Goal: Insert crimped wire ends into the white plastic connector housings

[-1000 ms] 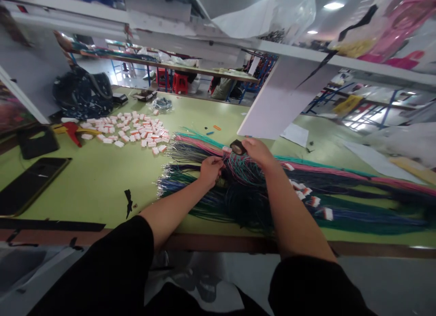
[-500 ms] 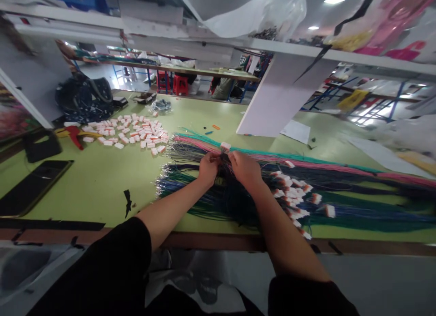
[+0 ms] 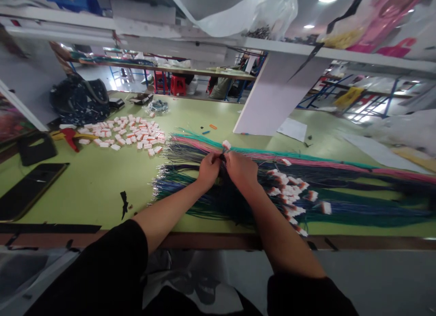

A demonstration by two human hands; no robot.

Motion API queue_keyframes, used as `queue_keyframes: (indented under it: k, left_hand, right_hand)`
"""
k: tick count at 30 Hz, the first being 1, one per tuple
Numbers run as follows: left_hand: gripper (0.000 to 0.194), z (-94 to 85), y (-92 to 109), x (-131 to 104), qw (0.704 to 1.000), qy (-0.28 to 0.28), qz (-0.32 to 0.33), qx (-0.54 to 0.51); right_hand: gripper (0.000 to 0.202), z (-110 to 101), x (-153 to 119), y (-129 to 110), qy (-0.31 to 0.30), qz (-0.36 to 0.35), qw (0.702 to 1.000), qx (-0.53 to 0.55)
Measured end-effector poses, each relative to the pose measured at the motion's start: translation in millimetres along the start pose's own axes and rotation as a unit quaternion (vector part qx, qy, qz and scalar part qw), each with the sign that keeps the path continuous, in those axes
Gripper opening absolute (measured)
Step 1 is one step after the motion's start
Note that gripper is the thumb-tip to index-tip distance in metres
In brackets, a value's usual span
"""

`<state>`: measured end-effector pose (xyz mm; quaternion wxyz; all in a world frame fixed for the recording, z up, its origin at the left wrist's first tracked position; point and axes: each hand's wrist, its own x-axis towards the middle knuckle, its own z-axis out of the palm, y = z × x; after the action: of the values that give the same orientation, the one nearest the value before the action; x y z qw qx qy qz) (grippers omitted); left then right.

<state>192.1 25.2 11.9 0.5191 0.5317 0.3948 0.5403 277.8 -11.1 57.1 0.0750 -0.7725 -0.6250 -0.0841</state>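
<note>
My left hand (image 3: 208, 170) and my right hand (image 3: 242, 169) meet over the middle of the wire bundles, fingers pinched. Between the fingertips is a small dark clump of wires (image 3: 222, 158); its details are hidden. A white connector housing (image 3: 226, 145) sticks up just beyond my right fingers. Teal and pink wires (image 3: 200, 145) run behind the hands, while blue and green wires (image 3: 170, 182) lie nearer me, their tips bare and shiny on the left. Right of my right forearm is a heap of white-and-orange connectors (image 3: 289, 191) on wires.
Loose white connectors (image 3: 136, 132) are spread at the back left, beside red-and-yellow pliers (image 3: 71, 136). A phone (image 3: 30, 189) lies at the left edge. Black tape scraps (image 3: 124, 204) rest near the front. A white upright panel (image 3: 279, 96) supports the overhead shelf (image 3: 218, 37).
My two hands have drawn slightly closer together at the dark wires. The white connector above them has tilted. The whole view has shifted slightly.
</note>
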Motion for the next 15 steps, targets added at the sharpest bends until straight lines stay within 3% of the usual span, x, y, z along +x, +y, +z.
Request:
queue_keyframes:
  k: [8, 15]
  left_hand:
    - [0.013, -0.1, 2, 1, 0.998, 0.030, -0.029, -0.040]
    - [0.013, -3.4, 14, 9, 0.993, 0.032, -0.060, -0.098]
  right_hand:
    - [0.042, -5, -1, -3, -0.025, -0.001, 1.000, 0.012]
    - [0.037, 2, 16, 21, -0.081, -0.055, 0.976, 0.193]
